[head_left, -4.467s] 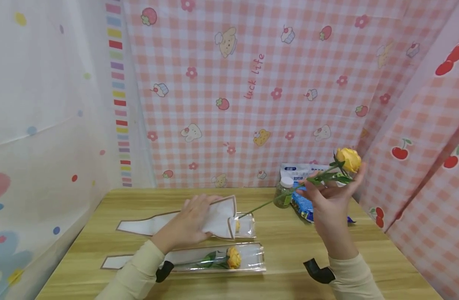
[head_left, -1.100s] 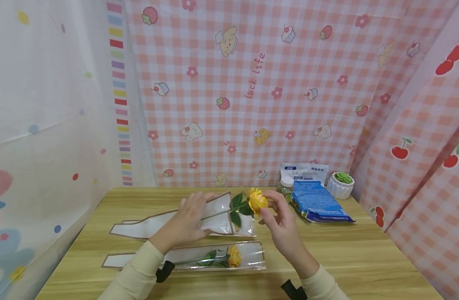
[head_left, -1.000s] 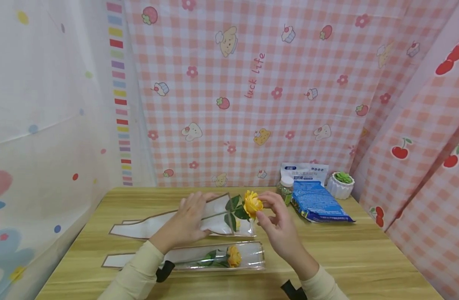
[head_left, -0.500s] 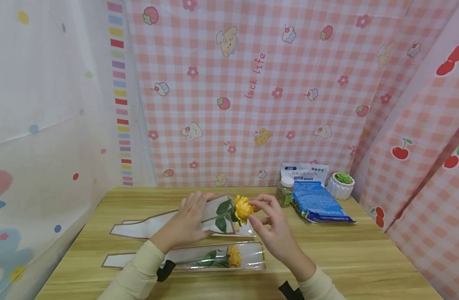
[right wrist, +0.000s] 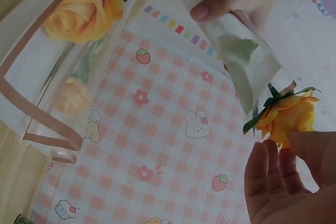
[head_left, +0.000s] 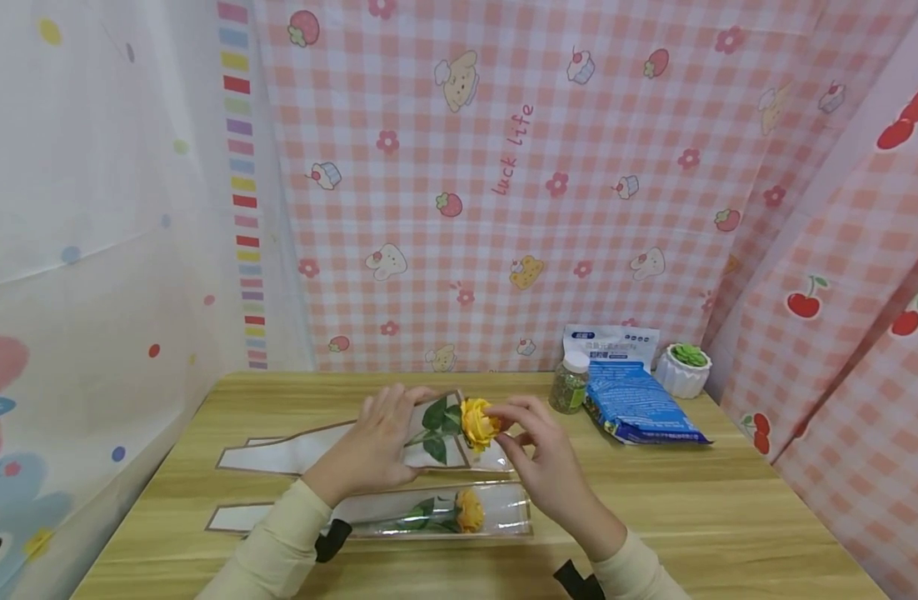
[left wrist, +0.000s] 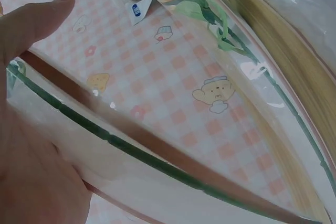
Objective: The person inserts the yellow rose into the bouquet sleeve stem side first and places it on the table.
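Note:
My left hand (head_left: 376,437) grips a white, brown-edged clear flower sleeve (head_left: 286,451) near its wide mouth. In the left wrist view, a green stem (left wrist: 139,156) lies along that sleeve. A yellow artificial rose (head_left: 475,424) has its stem and leaves within the sleeve, while its bloom sits at the mouth. My right hand (head_left: 549,462) pinches the bloom with thumb and fingertips. In the right wrist view, the bloom (right wrist: 289,116) still stands outside the sleeve edge. The left fingers under the sleeve are hidden.
Nearer me lies another sleeved yellow rose (head_left: 470,510). A further sleeve (head_left: 492,460) rests partly beneath the held one. At the back right stand a lidded jar (head_left: 569,385), a blue packet (head_left: 639,404), a white pouch (head_left: 612,340) and a potted succulent (head_left: 682,371).
The rose has come from high on the right down to the sleeve, then slid leftward, stem and leaves going in. My right hand moved left with it; the left hand stayed nearly still.

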Tool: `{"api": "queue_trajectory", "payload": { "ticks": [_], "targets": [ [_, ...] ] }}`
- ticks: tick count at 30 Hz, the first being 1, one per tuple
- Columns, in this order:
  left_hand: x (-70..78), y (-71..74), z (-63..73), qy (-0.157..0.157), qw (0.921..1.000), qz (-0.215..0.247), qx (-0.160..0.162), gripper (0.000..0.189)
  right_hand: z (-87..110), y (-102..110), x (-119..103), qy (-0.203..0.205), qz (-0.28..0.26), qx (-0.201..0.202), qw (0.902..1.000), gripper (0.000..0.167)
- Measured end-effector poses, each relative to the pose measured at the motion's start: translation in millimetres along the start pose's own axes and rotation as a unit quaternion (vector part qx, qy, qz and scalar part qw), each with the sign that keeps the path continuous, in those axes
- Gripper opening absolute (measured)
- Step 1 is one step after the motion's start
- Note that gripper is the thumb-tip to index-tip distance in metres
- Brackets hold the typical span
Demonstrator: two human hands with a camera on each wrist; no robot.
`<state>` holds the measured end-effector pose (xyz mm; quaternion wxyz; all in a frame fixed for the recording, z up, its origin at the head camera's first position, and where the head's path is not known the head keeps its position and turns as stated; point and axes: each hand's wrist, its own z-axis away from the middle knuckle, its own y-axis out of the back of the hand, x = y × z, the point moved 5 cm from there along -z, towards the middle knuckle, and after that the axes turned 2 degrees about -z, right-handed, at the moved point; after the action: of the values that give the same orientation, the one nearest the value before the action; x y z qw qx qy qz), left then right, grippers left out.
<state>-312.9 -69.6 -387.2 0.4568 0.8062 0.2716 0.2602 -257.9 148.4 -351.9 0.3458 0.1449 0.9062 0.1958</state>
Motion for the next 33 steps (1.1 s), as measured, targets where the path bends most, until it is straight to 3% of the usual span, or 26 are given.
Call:
{"api": "queue_trajectory", "payload": {
  "ticks": [9,12,19,28,33],
  "targets": [
    [1.5,0.6,-1.1,-0.012,0.9987,-0.043,0.022,0.114,-2.7,-3,6,-0.081,0.017,0.000,0.9966,0.028],
    [1.9,0.6,-1.1,-0.013,0.9986,-0.046,0.024,0.115,-3.6,-4,4,-0.066,0.018,-0.004,0.9976,0.029],
    [4.6,-0.2,-0.7,-0.017,0.9990,-0.033,0.024,0.119,-4.7,-7,-1,0.011,0.031,-0.001,0.9995,0.038],
    [5.4,0.3,-0.7,-0.014,0.9990,-0.035,0.024,0.118,-0.1,-8,1,0.008,0.013,0.006,0.9999,0.024],
    [6.1,1.0,-1.1,-0.018,0.9992,-0.026,0.023,0.116,-0.5,-13,0,0.039,0.014,-0.001,0.9991,0.033]
  ]
}}
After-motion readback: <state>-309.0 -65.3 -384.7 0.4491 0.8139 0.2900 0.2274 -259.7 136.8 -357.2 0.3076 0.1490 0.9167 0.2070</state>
